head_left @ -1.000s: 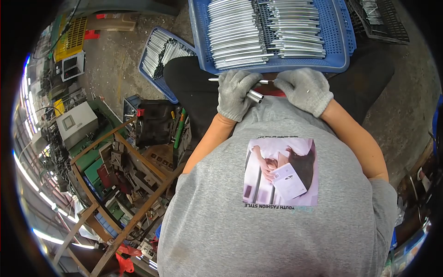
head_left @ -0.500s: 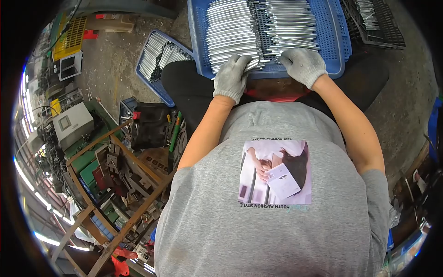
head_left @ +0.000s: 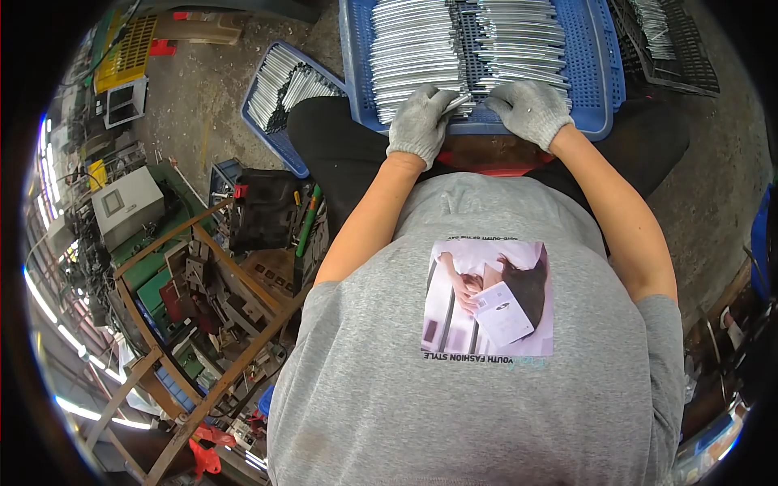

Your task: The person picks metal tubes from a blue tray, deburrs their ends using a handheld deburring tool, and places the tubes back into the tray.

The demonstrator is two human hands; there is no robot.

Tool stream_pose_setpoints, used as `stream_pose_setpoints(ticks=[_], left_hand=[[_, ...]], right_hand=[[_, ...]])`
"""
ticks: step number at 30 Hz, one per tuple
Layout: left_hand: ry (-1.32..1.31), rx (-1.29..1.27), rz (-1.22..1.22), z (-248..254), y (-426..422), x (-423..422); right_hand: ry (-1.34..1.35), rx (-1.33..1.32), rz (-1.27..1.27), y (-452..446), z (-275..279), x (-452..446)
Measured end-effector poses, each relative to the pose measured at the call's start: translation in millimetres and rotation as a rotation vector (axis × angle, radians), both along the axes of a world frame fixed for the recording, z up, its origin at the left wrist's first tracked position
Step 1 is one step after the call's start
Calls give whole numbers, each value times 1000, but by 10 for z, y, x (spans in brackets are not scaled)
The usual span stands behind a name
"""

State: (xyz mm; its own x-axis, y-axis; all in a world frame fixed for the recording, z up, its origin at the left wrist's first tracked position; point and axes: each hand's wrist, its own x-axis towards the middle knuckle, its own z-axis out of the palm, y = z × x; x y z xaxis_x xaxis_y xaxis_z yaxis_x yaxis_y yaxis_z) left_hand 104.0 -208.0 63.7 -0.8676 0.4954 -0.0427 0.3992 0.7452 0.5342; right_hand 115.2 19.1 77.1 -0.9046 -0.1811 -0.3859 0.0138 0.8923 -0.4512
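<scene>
A blue plastic basket (head_left: 597, 97) holds two side-by-side rows of shiny metal rods, a left row (head_left: 413, 53) and a right row (head_left: 523, 40). My left hand (head_left: 420, 125), in a grey knit glove, is closed at the near end of the left row. A metal rod (head_left: 459, 103) sticks out of its fingers toward the right. My right hand (head_left: 531, 111), gloved alike, is bent over the near end of the right row, by the basket's near rim. Its fingertips are curled in, and what they hold, if anything, is hidden.
A smaller blue basket (head_left: 275, 146) of metal rods lies on the floor to the left. A dark crate (head_left: 689, 61) with rods stands at the far right. Left of me are a wooden frame (head_left: 231, 389), a black tool case (head_left: 263, 206) and a grey machine box (head_left: 127, 204).
My left hand has shifted slightly right and up, bringing the rod closer to my right hand. The right hand stays at the near end of the right row. The view has shifted a little.
</scene>
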Motion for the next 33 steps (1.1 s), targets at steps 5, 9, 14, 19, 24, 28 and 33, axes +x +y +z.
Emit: stream_pose_setpoints(ticks=[5, 9, 14, 19, 24, 28, 33], left_hand=[[153, -3, -44, 32, -35, -1], [237, 183, -106, 64, -110, -7], [101, 185, -25, 195, -141, 88], [259, 187, -60, 247, -174, 133], [278, 215, -72, 349, -175, 188], [269, 226, -54, 316, -200, 240], [262, 201, -31, 254, -226, 284]], right_hand=[[95, -83, -13, -10, 224, 94], [142, -107, -26, -11, 389, 146], [222, -153, -27, -15, 331, 233], [79, -150, 40, -82, 588, 296], [235, -277, -80, -69, 511, 306], [110, -194, -67, -116, 497, 347], [116, -215, 22, -133, 572, 385]])
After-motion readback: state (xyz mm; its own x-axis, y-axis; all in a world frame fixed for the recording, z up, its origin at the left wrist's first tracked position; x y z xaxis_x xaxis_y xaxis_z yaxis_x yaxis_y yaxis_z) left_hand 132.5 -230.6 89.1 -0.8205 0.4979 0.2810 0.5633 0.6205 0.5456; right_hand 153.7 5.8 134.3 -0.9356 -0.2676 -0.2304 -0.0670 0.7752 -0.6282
